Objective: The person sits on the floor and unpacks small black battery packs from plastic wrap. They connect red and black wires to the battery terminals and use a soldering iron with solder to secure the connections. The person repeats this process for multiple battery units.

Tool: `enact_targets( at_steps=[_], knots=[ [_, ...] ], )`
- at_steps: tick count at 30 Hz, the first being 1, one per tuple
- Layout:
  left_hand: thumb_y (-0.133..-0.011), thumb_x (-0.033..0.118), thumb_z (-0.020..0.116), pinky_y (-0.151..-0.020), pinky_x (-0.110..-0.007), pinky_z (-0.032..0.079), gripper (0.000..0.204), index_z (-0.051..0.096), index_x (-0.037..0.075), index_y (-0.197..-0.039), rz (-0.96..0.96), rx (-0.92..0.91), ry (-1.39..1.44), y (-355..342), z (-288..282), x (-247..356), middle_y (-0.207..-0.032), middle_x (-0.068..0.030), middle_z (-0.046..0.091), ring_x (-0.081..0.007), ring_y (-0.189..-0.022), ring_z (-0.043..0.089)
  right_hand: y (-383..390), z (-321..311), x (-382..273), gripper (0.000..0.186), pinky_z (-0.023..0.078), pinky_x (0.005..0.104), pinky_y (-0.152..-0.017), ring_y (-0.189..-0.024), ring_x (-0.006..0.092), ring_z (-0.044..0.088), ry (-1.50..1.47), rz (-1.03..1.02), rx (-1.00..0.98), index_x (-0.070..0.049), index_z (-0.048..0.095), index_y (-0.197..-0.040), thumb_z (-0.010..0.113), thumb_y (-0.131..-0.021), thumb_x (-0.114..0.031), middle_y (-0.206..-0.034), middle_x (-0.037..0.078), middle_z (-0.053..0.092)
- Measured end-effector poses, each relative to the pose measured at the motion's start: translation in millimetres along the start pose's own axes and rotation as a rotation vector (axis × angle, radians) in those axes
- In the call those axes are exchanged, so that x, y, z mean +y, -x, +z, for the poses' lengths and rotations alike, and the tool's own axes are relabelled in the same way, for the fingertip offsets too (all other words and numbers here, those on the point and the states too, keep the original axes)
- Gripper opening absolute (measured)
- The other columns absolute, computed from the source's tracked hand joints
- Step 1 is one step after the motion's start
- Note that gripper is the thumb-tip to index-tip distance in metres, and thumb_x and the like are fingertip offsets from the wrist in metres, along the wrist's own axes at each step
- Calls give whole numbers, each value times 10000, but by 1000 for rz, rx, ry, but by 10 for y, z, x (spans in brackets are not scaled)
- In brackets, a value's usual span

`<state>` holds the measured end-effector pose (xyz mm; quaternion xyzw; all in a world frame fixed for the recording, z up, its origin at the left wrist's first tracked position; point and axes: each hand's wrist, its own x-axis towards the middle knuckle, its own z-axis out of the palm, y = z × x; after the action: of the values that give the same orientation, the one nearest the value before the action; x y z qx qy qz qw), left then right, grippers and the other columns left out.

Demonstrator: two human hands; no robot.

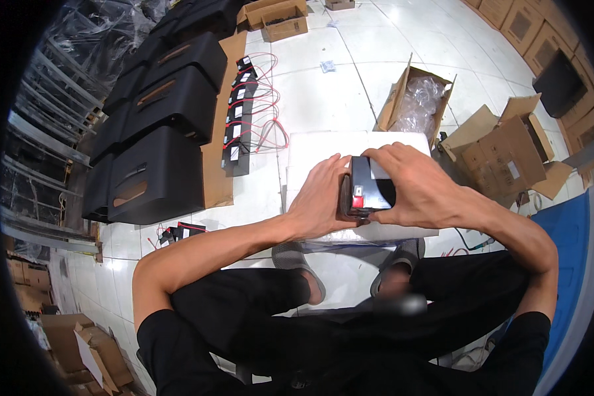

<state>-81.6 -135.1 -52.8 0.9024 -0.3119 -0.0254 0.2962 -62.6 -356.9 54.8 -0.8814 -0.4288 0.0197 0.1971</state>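
Over a low white slab (310, 146) on the tiled floor (323, 36), a black battery (369, 188) with a red terminal sits between both hands. The right hand's (426, 187) grip pinches its ends; the left hand (317, 198) lies along its left side, though whether that grip closes, I cannot tell. Farther left lie red-wired black packs (241, 109) beside black cases (171, 168).

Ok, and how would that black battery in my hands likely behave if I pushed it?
The black battery is probably stiff, given its straight edges. Its glossy face might feel slippery. Its boxy shape makes rolling seem unlikely.
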Motion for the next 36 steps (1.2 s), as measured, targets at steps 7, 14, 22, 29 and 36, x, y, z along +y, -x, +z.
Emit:
enact_targets(
  at_steps=[7,14,22,29,36],
  knots=[
    [-794,311,792,-1174,-505,247,648,470,-32,-1240,30,54,-39,13,64,-36,-1472,-277,362,-454,-1427,265,126,-417,73,913,508,415,-981,-1067,363,649,-326,452,105,110,505,-1331,863,-603,-309,-1155,277,636],
    [-822,-94,524,-945,-416,464,400,484,25,-1201,-280,345,330,58,55,-68,-1178,-161,592,-365,-1116,577,176,-280,314,855,534,443,-918,-1014,404,649,-31,434,180,163,523,-1267,814,-612,-302,-1119,327,624],
    [-785,-99,518,-951,-439,424,323,520,22,-1085,-200,350,217,44,52,-71,-1074,-179,567,-382,-1075,541,235,15,200,907,487,451,-969,-1103,416,606,-53,278,-35,95,478,-1343,845,-686,-412,-1196,295,593],
    [-790,-90,530,-962,-436,421,320,524,25,-1088,-213,325,208,36,24,-64,-1078,-172,571,-373,-1077,548,433,-365,567,909,504,434,-987,-1128,363,629,-502,266,-212,103,475,-1376,814,-769,-483,-1214,310,625],
    [-799,-67,544,-965,-439,405,304,527,35,-1085,-205,320,221,40,30,-68,-1081,-171,562,-377,-1076,521,554,-170,496,713,516,359,-949,-1058,227,649,-695,371,-30,67,552,-1354,830,-813,-304,-1175,216,683]
  ],
)
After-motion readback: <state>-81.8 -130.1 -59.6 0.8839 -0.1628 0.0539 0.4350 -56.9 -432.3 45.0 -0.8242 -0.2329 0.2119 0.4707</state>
